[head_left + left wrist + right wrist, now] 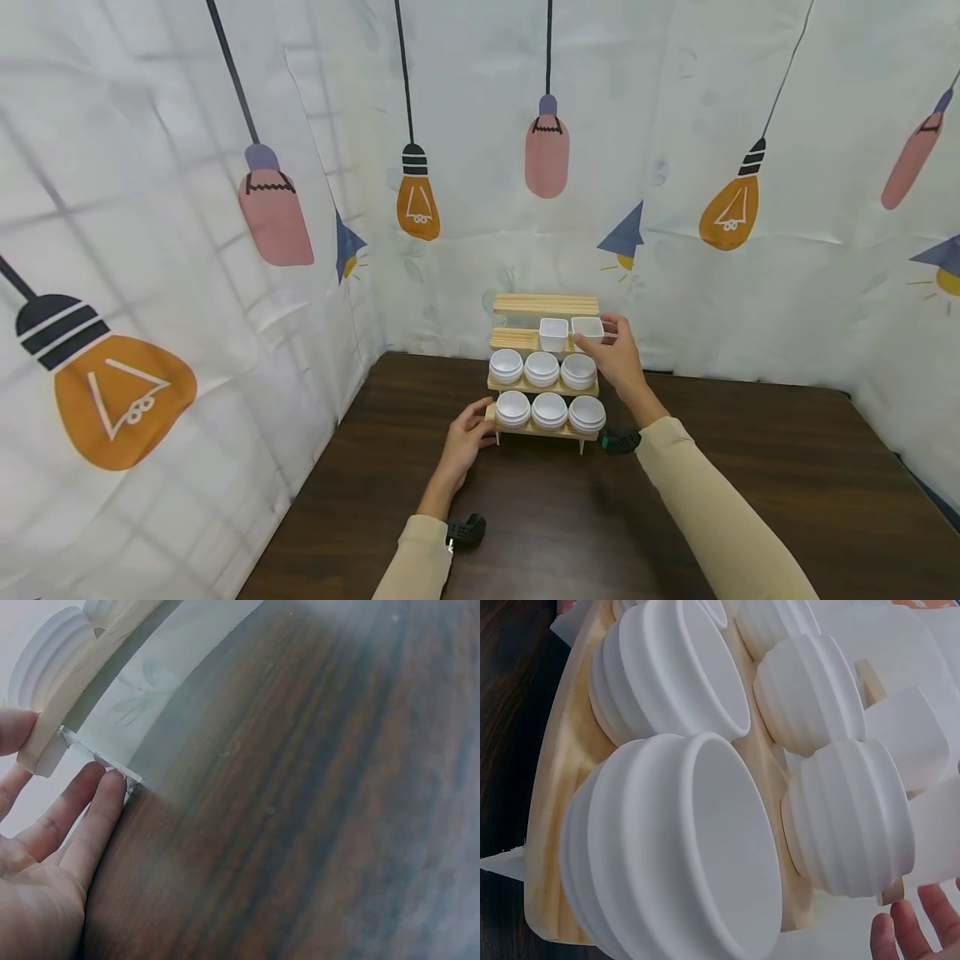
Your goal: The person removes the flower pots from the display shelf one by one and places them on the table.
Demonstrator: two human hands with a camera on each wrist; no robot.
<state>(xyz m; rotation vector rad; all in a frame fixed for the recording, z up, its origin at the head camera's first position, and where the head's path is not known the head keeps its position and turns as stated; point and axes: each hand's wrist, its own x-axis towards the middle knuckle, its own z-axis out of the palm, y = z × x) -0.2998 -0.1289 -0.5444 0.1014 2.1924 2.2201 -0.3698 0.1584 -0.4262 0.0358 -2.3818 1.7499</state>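
Observation:
A tiered wooden stand (546,305) with several shelves stands on the table near the back wall. My left hand (459,442) grips the left end of its lowest shelf, and the left wrist view shows the thumb against the board's end (45,750) with fingers by the clear support below. At the second shelf from the top, my right hand (621,360) holds a white square pot (587,327) at the right end. Another white square pot (553,335) sits just left of it. White round ribbed pots fill the two lower shelves, such as this round pot (667,840).
The top shelf bears no pots, and the left part of the second shelf is bare wood. Behind the stand hangs a pale wall cloth (465,208) printed with lamps. The dark wooden table (540,533) extends to both sides and in front.

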